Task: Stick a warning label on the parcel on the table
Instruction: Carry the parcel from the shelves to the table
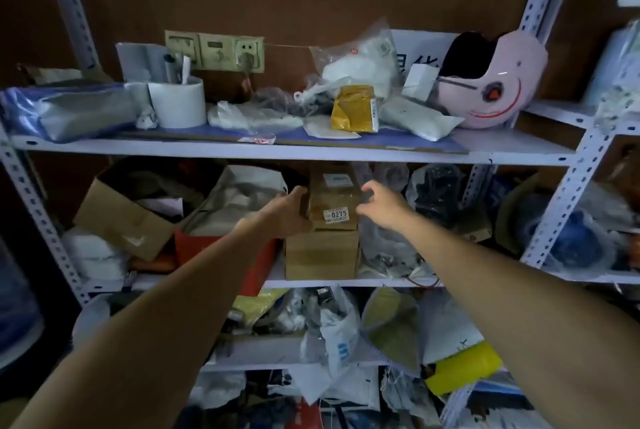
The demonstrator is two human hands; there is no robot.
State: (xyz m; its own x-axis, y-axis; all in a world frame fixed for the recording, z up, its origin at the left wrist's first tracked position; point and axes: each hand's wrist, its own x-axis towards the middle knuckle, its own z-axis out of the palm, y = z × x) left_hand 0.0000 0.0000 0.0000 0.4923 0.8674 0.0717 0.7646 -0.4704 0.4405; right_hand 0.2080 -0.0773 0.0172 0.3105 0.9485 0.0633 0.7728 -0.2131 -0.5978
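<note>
A small brown cardboard parcel [334,200] with a white sticker reading 0275 sits on top of a larger brown box [322,255] on the middle shelf of a white metal rack. My left hand [287,212] is pressed against the parcel's left side, thumb over its top edge. Just off the parcel's right side, my right hand [381,205] has its fingers spread and curled; whether it touches the box I cannot tell. No warning label or table is in view.
An open carton [128,217] and a red box [207,245] crowd the shelf's left; plastic bags [433,196] fill its right. Above are a white tape roll [178,101], a yellow packet [356,110] and a pink helmet [491,82]. Lower shelves hold bagged parcels.
</note>
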